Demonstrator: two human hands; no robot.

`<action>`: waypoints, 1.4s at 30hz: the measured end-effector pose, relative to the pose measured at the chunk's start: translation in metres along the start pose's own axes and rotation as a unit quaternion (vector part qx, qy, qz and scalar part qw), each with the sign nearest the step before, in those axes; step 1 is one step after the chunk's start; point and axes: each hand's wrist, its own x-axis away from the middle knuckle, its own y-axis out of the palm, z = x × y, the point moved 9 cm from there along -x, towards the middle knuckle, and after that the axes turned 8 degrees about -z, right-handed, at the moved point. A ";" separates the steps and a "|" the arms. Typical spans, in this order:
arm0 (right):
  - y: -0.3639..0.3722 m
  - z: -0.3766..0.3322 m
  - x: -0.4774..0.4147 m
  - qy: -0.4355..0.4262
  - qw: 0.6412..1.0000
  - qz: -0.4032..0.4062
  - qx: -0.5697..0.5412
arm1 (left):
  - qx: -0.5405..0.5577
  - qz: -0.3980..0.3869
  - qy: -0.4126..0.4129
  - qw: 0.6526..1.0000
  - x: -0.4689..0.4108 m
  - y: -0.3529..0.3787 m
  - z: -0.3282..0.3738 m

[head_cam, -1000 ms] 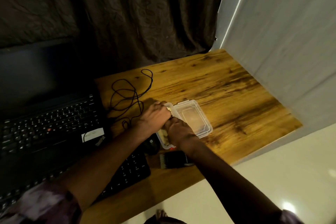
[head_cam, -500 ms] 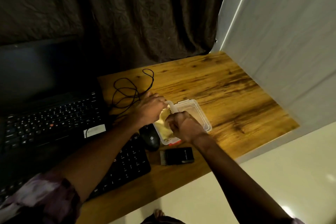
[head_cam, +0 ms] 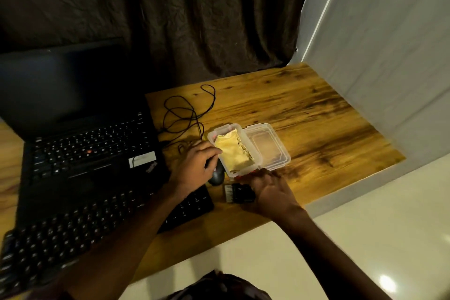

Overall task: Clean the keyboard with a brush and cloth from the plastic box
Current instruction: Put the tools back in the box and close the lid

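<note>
Brush: flat on table, long axis L–R, bristles pointing L toward keyboard; lies just on near side of plastic box. R hand covers its handle end; gripping or not, cannot tell. Mouse betw. keyboard and box, partly under L hand, whose fingers are relaxed, tips at box wall. Box open, lid laid to R; yellow cloth inside.

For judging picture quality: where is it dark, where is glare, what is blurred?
Head view: warm light on the desk by the plastic box; laptop and curtain dim; a glare spot on the floor; keyboard near end blurred.
</note>
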 end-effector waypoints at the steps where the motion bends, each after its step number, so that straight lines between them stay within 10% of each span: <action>1: 0.012 0.000 -0.004 0.000 1.000 -0.005 0.009 | 0.007 -0.006 -0.005 1.000 0.008 0.002 0.001; 10: 0.007 -0.014 0.006 -0.085 0.966 0.082 -0.229 | 0.140 -0.003 -0.123 0.982 0.059 -0.001 -0.021; 18: -0.022 -0.067 -0.004 -0.068 0.674 -0.065 -0.733 | 0.451 -0.043 -0.278 0.847 0.072 0.012 -0.029; 23: -0.037 -0.098 -0.020 -0.117 0.522 -0.067 -0.842 | 0.507 -0.026 -0.229 0.831 0.060 -0.010 -0.018; 31: -0.047 -0.093 -0.037 -0.141 0.496 -0.014 -0.857 | 0.437 0.006 -0.208 0.875 0.043 -0.029 -0.026; 36: -0.064 -0.087 -0.040 -0.185 0.612 0.049 -0.767 | 0.556 0.036 -0.254 0.790 0.036 -0.024 -0.026; 42: -0.071 -0.087 -0.047 -0.189 0.590 0.087 -0.780 | 0.560 0.024 -0.268 0.784 0.022 -0.022 -0.022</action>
